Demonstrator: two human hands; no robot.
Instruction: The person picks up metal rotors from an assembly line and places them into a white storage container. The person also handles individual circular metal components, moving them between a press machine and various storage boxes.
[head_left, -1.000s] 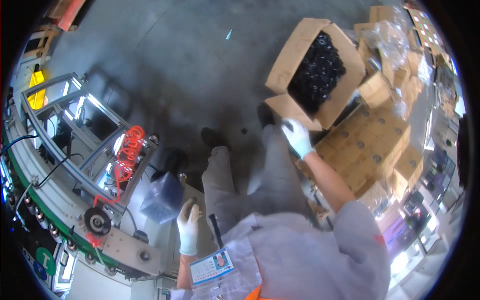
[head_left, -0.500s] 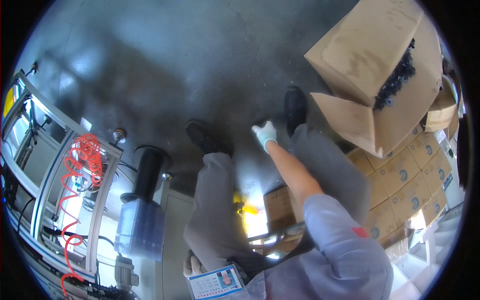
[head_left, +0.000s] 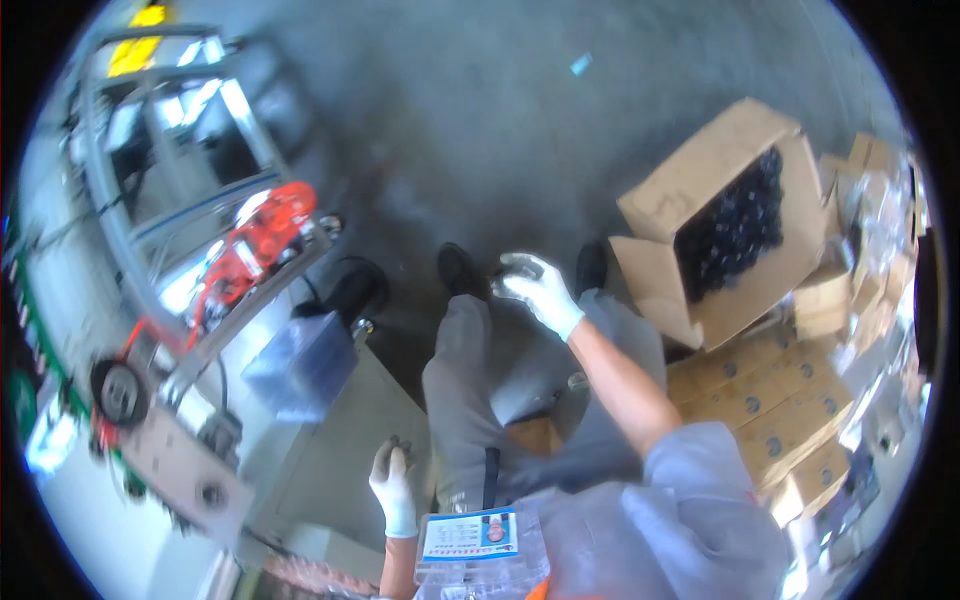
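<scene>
My right hand (head_left: pixel 543 292), in a white glove, is held out in front of my legs with the fingers curled together. A small dark part (head_left: pixel 497 279) appears to sit between its fingertips; its kind is too blurred to tell. My left hand (head_left: pixel 394 486), also gloved in white with greyed fingertips, hangs low beside my left thigh, fingers loosely apart, and seems to hold nothing. It is nearest to a pale cabinet (head_left: pixel 330 450). To the right of my legs stands an open cardboard box (head_left: pixel 695 165) with many small black parts (head_left: pixel 735 230) in it.
At left is a metal frame (head_left: pixel 110 200) with a coiled red air hose (head_left: pixel 265 235). Near it are a clear plastic-wrapped block (head_left: pixel 305 365) and a black cylinder (head_left: pixel 355 290). Stacked cartons (head_left: pixel 760 400) stand at right. A small light-blue scrap (head_left: pixel 581 64) lies on the floor.
My right hand has risen from near the floor between my shoes. My left hand has moved out from beside my badge to the left. The view has shifted, showing more inside the box.
</scene>
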